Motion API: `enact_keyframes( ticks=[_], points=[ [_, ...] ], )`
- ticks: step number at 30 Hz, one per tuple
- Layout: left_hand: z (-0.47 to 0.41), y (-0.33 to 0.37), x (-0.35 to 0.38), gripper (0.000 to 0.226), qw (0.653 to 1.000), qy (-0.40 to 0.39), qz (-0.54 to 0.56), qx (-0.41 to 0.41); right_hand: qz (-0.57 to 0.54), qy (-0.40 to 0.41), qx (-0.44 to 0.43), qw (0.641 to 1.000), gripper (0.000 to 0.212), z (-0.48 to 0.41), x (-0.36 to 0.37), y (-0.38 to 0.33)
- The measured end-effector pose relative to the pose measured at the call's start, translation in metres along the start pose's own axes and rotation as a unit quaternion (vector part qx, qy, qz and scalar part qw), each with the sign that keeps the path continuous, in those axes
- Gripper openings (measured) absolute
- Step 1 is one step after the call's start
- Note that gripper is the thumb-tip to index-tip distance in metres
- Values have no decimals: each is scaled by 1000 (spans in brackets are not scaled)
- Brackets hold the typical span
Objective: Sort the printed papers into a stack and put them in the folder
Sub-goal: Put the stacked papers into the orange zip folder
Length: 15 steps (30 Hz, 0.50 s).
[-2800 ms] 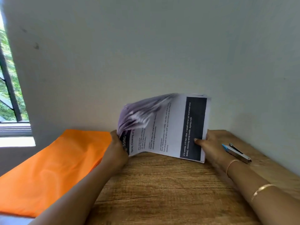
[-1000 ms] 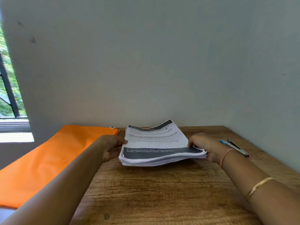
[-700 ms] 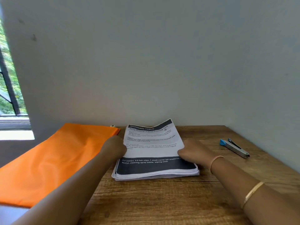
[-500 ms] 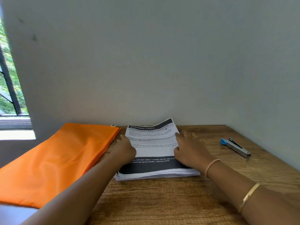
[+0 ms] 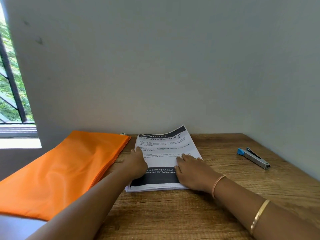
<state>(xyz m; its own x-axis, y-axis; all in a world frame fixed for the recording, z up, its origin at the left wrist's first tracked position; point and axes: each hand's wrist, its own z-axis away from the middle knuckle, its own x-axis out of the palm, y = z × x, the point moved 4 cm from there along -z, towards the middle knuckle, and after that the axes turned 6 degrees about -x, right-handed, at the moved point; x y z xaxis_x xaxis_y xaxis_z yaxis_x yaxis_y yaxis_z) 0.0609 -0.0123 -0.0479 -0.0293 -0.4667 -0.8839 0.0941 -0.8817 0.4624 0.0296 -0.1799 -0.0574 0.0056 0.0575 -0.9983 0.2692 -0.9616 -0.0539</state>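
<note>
Left fingers [image 5: 138, 150]: straight and together, flat on the top sheet near its left edge, tips toward the wall.
Right fingers [image 5: 186, 157]: straight, slightly apart, flat on the sheet's right half.
Left hand [image 5: 136, 163]: palm down, pressing on the stack, gripping nothing.
Right hand [image 5: 192, 172]: palm down over the near right corner, gripping nothing; a thin band at the wrist, a gold bangle up the forearm.
Paper stack [image 5: 164, 146]: squared, flat on the table, far right corner curling up; just right of the folder, outside it.
Folder [image 5: 69, 170]: orange, flat, zip pull at its far corner; contents not visible.
Stapler [image 5: 252, 157]: well right of the stack.
Table [image 5: 173, 213]: wood grain, set against the wall.
</note>
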Motion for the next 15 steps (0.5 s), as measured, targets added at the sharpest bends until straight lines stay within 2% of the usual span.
enact_keyframes(
  ticks=[5, 9, 13, 15],
  points=[
    [0, 0, -1, 65, 999, -1, -29, 15, -20, 6, -5, 1000, 44, 1, -2, 1],
    [-2, -5, -27, 40, 998, 48, -6, 51, -76, 76, -19, 994, 44, 4, -14, -1],
    [-10, -39, -68, 41, 990, 119, -65, -26, -98, 156, -58, 981, 44, 10, -27, -14],
    [-10, -57, -83, 44, 990, 92, -99, -44, -104, 183, -85, 974, 41, 13, -29, -24]
  ],
)
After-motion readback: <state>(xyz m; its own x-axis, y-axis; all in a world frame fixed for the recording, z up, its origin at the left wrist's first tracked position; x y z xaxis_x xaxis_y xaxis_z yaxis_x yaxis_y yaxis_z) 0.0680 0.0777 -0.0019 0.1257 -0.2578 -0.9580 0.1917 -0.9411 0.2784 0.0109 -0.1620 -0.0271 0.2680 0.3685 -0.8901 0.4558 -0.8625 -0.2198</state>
